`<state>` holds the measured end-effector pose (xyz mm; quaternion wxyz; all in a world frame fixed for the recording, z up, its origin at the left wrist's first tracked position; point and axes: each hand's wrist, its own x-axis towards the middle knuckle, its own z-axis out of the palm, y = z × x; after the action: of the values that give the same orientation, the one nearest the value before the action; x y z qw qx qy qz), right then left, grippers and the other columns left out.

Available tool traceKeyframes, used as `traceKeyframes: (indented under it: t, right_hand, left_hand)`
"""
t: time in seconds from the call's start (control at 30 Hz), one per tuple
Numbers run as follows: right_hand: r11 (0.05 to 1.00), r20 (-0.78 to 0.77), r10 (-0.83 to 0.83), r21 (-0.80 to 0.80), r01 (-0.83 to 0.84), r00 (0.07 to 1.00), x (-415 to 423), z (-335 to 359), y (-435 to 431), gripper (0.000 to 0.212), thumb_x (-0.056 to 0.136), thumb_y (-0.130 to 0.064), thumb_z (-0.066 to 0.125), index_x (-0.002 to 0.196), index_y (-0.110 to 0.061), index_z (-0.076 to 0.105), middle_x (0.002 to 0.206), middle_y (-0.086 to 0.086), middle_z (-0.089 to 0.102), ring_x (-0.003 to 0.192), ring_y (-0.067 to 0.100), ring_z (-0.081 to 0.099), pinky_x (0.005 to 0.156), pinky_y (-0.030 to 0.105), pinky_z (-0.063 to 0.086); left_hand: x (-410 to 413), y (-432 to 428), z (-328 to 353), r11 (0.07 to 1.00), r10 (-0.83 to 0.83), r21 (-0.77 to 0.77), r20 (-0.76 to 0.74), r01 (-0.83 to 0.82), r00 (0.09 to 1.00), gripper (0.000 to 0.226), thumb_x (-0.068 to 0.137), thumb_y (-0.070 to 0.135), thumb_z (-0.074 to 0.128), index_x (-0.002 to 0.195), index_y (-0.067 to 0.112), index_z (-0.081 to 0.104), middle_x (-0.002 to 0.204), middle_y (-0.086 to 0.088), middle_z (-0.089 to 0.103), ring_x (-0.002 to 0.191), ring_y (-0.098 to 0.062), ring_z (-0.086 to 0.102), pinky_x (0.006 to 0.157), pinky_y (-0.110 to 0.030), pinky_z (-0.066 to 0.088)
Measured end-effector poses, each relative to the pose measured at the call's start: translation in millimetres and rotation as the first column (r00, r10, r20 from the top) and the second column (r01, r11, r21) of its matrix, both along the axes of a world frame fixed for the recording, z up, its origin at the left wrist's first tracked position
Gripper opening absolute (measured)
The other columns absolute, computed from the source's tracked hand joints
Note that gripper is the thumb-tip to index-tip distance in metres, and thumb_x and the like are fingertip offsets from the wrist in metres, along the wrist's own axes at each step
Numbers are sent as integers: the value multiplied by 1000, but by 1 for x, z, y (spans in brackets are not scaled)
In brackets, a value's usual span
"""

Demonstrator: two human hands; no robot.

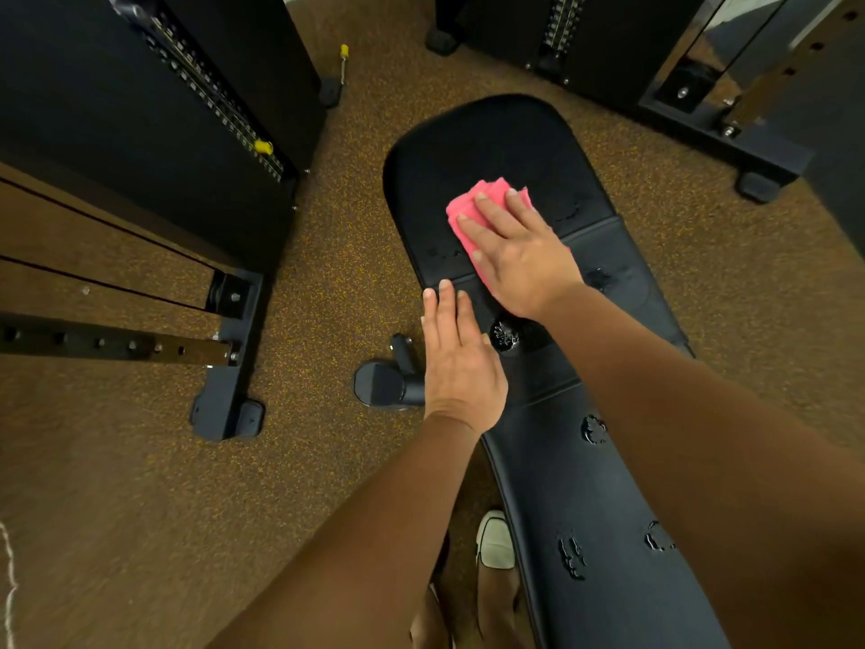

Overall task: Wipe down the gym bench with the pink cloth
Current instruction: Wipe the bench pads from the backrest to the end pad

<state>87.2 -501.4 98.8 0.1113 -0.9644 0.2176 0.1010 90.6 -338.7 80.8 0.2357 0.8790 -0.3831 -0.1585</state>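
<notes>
A black padded gym bench [496, 147] runs from the lower right up to the middle of the view. A folded pink cloth [468, 210] lies on its far pad near the seam. My right hand [519, 255] presses flat on the cloth with straight, spread fingers. My left hand [461, 358] rests flat on the bench's left edge, just below the seam, fingers straight and together. Wet spray patches [593, 429] dot the pad closer to me.
Black weight-stack machines stand at the left [154, 100] and back right [730, 77], their feet on the speckled brown floor. A bench foot [388, 381] sticks out left of my left hand. A white shoe [494, 538] shows under the bench.
</notes>
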Motion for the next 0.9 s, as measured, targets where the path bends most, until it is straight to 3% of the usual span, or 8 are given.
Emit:
traceKeyframes:
  t: [0.23, 0.4, 0.6, 0.8, 0.9]
  right_hand:
    - [984, -27, -173, -52, 171, 985, 11, 5, 4, 56, 103, -35, 22, 154, -20, 6, 162, 7, 0, 146, 38, -6, 119, 48, 0]
    - [995, -22, 91, -33, -92, 996, 4, 8, 9, 54, 103, -35, 22, 154, -21, 8, 162, 4, 2, 147, 36, -6, 119, 48, 2]
    - [987, -80, -144, -86, 137, 986, 7, 8, -11, 56, 103, -33, 18, 153, -15, 2, 162, 9, -2, 146, 36, -9, 118, 47, -5]
    - [999, -17, 18, -43, -18, 1000, 3, 5, -9, 56, 103, -32, 22, 153, -14, 8, 161, 10, 2, 147, 33, -6, 119, 45, -1]
    - [991, -36, -126, -53, 124, 991, -2, 3, -19, 56, 103, -31, 19, 153, -11, 5, 161, 11, -1, 147, 33, -8, 120, 45, -1]
  left_hand:
    - [3, -4, -1, 998, 23, -53, -35, -25, 999, 63, 92, 25, 19, 146, -7, 25, 158, -18, 12, 148, -31, -1, 120, -46, 12]
    - [0, -9, -6, 990, 109, -89, -36, -112, 993, 61, 94, 26, 17, 145, -5, 28, 157, -17, 19, 147, -30, 4, 120, -45, 12]
    - [-2, -11, -8, 991, 124, -58, 29, -122, 992, 59, 95, 25, 17, 146, -2, 28, 157, -15, 19, 148, -32, 5, 120, -47, 12]
    - [-2, -11, -9, 998, 69, -8, 114, -68, 991, 58, 95, 22, 17, 147, -1, 27, 160, -11, 12, 149, -29, -1, 120, -45, 2]
    - [-1, -10, -9, 998, 57, -19, 100, -56, 993, 59, 94, 22, 16, 147, -2, 25, 161, -11, 9, 149, -28, -3, 120, -44, 2]
